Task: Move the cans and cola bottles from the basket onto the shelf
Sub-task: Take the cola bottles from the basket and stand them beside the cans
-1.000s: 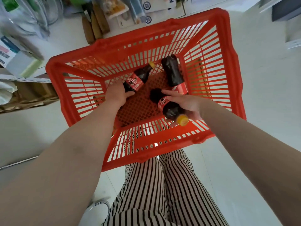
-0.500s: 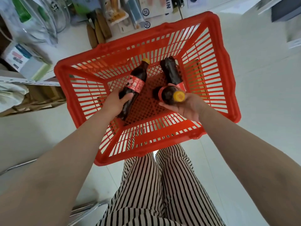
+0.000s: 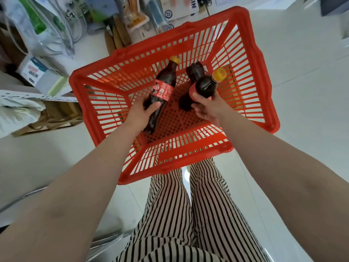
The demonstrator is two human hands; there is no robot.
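A red plastic basket (image 3: 264,103) sits on the white floor in front of my legs. My left hand (image 3: 140,113) grips a cola bottle (image 3: 164,86) with a red label and yellow cap by its lower body, tilted over the basket's left half. My right hand (image 3: 207,108) holds a second cola bottle (image 3: 205,85) near its base, its yellow cap pointing up and to the right. A third dark cola bottle (image 3: 195,69) lies on the basket bottom behind that one, mostly hidden. No cans are visible.
Packaged goods (image 3: 136,14) and plastic bags (image 3: 43,33) crowd the far side beyond the basket. A small box (image 3: 37,72) and cardboard (image 3: 49,114) lie at the left. Striped trouser legs (image 3: 188,214) stand just behind the basket. White floor stretches to the right.
Both hands have lifted their bottles off the basket bottom. The right bottle has swung from cap-toward-me to cap pointing up and away. The view has shifted so the basket sits further right.
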